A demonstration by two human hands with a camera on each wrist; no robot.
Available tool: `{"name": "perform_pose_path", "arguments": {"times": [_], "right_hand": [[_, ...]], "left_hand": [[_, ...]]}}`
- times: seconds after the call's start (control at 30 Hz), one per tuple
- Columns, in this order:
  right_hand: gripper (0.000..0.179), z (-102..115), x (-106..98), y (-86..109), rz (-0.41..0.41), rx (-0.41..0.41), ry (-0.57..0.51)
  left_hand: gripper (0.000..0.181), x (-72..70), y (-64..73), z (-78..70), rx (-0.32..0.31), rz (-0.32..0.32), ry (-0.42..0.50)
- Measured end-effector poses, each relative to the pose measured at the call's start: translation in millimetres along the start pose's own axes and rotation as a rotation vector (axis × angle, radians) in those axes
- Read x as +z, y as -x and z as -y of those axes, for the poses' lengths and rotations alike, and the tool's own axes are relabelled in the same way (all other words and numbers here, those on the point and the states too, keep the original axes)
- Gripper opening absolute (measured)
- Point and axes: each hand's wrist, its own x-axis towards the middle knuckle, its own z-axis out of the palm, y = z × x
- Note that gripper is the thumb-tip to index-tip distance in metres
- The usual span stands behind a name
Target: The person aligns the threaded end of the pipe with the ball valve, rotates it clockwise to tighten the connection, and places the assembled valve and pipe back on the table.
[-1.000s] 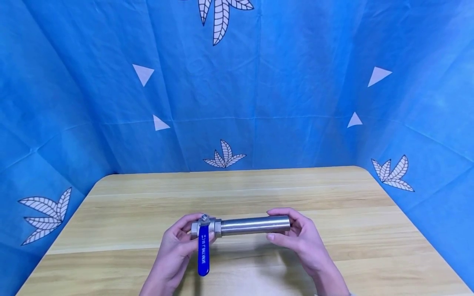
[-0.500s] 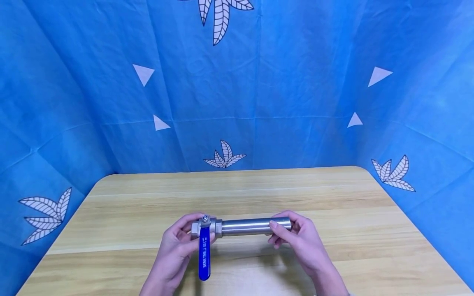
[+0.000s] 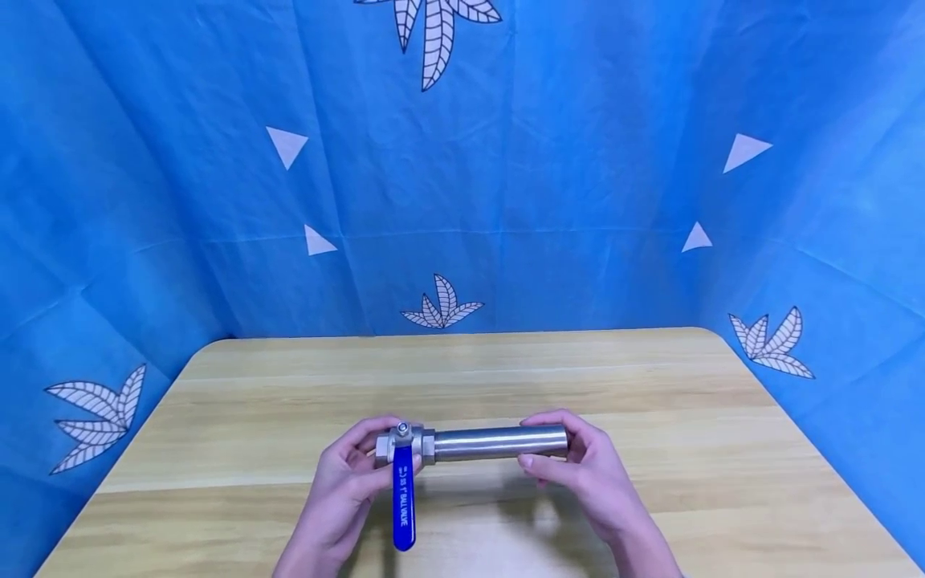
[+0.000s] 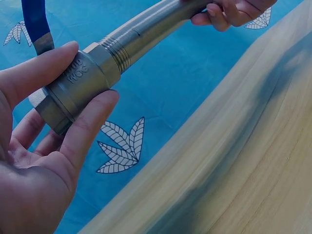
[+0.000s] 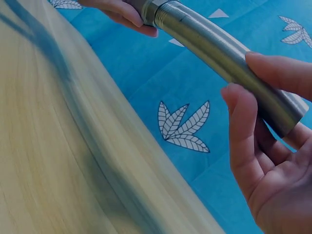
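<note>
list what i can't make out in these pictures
Whether the pipe's outer end is open, right wrist view: turned away, partly behind the right hand.
Part of the raised lettering on the valve, left wrist view: covered by the left hand.
Blue handle's far tip, left wrist view: cut off by the top edge.
Smallest handle marks, head view: too small.

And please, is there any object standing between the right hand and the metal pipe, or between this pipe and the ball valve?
No, nothing visible. The right hand touches the metal pipe directly, and the pipe's threaded end meets the ball valve with no separate piece showing between them.
</note>
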Motion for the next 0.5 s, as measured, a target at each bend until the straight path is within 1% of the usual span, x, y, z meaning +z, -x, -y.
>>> {"name": "perform_pose_path", "arguments": {"times": [0.13,0.33,0.4,0.5], "right_hand": [[0.045,-1.3,0.8,-0.1,-0.009,0.055,-0.001],[0.024,0.0,0.9,-1.4,0.004,0.061,-0.015],[0.019,0.4,1.3,-1.3,-0.005,0.066,-0.009],[0.021,1.2,3.4,-2.2,-0.035,0.073,0.005]], "left_hand": [[0.055,-1.4,0.9,-0.4,-0.021,-0.004,-0.023],[0.059,-1.5,1.0,-3.9,-0.031,0.007,-0.007],[0.058,-0.7,0.8,-3.2,-0.023,0.015,-0.001],[0.054,-0.2,-0.3,-1.5,-0.004,0.023,0.016]]}}
